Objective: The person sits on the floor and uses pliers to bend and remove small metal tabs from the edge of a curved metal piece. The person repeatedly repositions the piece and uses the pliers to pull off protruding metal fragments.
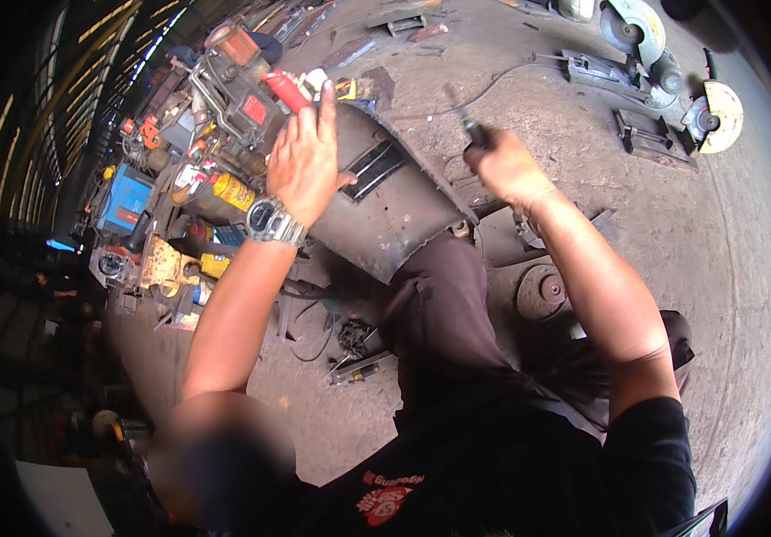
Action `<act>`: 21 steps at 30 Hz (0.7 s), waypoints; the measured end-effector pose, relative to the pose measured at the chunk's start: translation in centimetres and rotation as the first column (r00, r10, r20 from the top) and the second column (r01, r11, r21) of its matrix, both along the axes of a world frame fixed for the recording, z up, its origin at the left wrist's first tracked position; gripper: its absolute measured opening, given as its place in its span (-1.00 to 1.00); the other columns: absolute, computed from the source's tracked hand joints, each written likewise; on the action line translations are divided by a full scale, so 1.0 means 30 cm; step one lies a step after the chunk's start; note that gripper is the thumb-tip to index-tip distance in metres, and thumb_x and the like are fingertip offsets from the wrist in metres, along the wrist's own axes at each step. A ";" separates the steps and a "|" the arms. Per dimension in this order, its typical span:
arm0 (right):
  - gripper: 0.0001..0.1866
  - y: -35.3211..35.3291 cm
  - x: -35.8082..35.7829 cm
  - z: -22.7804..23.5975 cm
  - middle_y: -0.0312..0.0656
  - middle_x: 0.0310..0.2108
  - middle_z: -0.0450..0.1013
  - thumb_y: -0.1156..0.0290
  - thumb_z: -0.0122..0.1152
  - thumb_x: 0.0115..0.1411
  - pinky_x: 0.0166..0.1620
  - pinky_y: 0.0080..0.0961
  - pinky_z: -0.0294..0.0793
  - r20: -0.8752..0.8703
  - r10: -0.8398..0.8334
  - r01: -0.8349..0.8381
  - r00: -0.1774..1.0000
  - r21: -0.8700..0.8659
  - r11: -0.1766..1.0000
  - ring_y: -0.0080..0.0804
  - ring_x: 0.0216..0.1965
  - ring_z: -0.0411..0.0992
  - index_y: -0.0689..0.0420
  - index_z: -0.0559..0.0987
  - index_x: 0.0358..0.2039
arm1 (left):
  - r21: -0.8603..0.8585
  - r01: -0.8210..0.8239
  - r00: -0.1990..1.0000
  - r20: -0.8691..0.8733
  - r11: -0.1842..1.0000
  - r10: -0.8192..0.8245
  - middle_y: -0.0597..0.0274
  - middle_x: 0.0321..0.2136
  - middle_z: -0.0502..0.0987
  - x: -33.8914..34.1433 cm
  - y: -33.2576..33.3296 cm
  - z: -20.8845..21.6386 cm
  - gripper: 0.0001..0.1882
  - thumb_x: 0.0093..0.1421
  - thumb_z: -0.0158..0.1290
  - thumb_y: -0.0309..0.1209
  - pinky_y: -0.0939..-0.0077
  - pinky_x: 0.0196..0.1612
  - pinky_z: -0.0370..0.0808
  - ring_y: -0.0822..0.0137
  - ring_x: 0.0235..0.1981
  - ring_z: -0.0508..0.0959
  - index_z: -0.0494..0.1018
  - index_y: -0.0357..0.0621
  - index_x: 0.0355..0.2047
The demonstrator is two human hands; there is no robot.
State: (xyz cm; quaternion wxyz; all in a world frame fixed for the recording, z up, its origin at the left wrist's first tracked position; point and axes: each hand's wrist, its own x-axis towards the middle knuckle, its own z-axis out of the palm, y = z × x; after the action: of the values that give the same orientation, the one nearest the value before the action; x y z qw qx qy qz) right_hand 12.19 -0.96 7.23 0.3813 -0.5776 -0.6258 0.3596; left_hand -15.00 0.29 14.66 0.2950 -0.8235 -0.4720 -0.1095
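Note:
A curved grey-brown sheet-metal panel (394,228) with a rectangular opening lies tilted in front of me, its near edge by my knee. My left hand (303,161), with a watch on the wrist, is over the panel's left side, fingers stretched out and thumb towards the opening; it grips nothing. Just beyond its fingertips is a red cylindrical object (285,90). To the right of the panel, my right hand (509,167) is raised and closed round a dark-handled tool (474,132). The tool's far end is smeared by motion, so its kind cannot be told.
Cut-off saws (712,116) stand on the floor at the far right, with a cable (502,76) running from one. A round disc-like part (540,291) lies by my leg. Left are a yellow bottle (233,191), a blue box (124,199) and crowded tools. Metal scraps lie at the back.

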 end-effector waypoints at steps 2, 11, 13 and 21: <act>-0.48 0.050 0.007 -0.022 0.32 -0.07 0.52 0.30 0.10 0.12 0.12 -0.20 0.44 -0.037 -0.129 0.128 0.991 -0.021 0.991 0.12 0.04 0.51 0.41 0.50 0.02 | -0.045 -0.045 0.999 -0.002 0.998 0.045 -0.02 -0.12 0.36 0.013 -0.001 0.013 0.50 -0.39 0.56 -0.25 0.22 0.03 0.46 -0.02 -0.05 0.46 -0.20 -0.26 0.45; -0.59 -0.256 -0.042 -0.065 -0.29 -0.33 0.50 0.45 0.05 0.27 -0.30 -0.53 0.48 -0.357 0.036 0.078 0.933 0.300 0.951 -0.57 -0.37 0.43 0.27 0.42 0.12 | -0.034 -0.063 0.997 -0.043 0.997 0.062 0.01 -0.09 0.37 0.010 -0.012 0.007 0.45 -0.32 0.54 -0.21 0.25 0.04 0.47 0.03 -0.03 0.47 -0.19 -0.24 0.46; -0.59 -0.325 -0.033 -0.105 -0.30 -0.36 0.50 0.46 0.05 0.26 -0.34 -0.55 0.46 -0.315 0.103 -0.009 0.944 0.286 0.958 -0.58 -0.42 0.42 0.23 0.43 0.13 | 0.003 -0.070 0.997 -0.043 0.998 0.070 0.07 -0.09 0.39 0.010 -0.004 0.002 0.43 -0.29 0.52 -0.18 0.29 0.02 0.49 0.10 -0.03 0.48 -0.19 -0.18 0.47; -0.55 -0.093 0.037 -0.027 -0.15 -0.41 0.48 0.42 0.07 0.18 -0.33 -0.43 0.45 -0.221 -0.295 0.288 0.930 -0.063 0.955 -0.43 -0.45 0.43 0.31 0.46 0.09 | 0.010 -0.054 0.996 -0.074 0.999 0.054 0.06 -0.07 0.39 0.047 -0.030 0.032 0.43 -0.30 0.53 -0.20 0.30 0.05 0.49 0.08 -0.03 0.48 -0.18 -0.19 0.46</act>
State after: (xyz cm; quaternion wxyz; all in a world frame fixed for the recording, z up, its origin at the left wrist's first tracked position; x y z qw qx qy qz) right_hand 13.31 -3.75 6.42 0.4911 -0.6248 -0.4798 0.3719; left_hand -13.60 -0.60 15.61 0.3185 -0.8128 -0.4823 -0.0728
